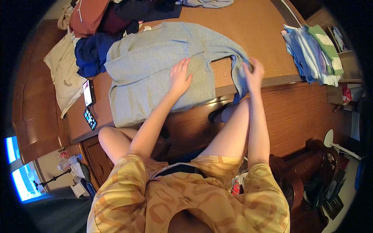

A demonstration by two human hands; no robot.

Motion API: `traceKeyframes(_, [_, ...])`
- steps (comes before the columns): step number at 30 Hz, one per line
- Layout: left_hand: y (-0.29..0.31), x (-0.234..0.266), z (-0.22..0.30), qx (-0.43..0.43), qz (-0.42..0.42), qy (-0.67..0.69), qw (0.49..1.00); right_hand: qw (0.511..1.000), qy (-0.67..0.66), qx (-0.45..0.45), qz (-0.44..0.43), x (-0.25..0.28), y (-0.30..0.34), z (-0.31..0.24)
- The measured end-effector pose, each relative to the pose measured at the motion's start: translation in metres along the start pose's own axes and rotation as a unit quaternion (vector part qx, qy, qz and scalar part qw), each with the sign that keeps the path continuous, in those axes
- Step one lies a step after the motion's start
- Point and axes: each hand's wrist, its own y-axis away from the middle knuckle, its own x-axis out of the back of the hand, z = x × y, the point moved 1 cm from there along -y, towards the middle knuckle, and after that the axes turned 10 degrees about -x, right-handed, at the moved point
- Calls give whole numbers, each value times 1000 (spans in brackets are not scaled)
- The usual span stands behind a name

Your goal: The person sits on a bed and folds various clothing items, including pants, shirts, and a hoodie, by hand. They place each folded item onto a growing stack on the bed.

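**Here, a grey top lies spread beneath a flat palm**

The person's left hand (180,77) rests on the grey top (149,81), fingers extended. The right hand (254,73) is at its sleeve (237,73), fingers curved; whether they pinch the cloth cannot be told. The top lies on a woven mat (268,46), between a dark blue bundle (91,54) and folded clothes (316,54).

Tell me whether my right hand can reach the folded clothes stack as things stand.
Probably yes: your right hand is at the grey garment's sleeve, and nothing seems to stand between it and the folded clothes, though a stretch may be needed.
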Motion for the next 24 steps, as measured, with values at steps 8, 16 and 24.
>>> traceKeyframes(8, [99, 83, -19, 68, -33, 15, 997, 949, 186, -250, -37, 56, 44, 48])
traceKeyframes(16, [174, 166, -151, 248, -8, -109, 962, 762, -194, -542, -296, 65, 57, 32])
traceKeyframes(24, [149, 158, -178, 210, 178, -128, 953, 875, -107, -355, -310, 90, 38, 61])
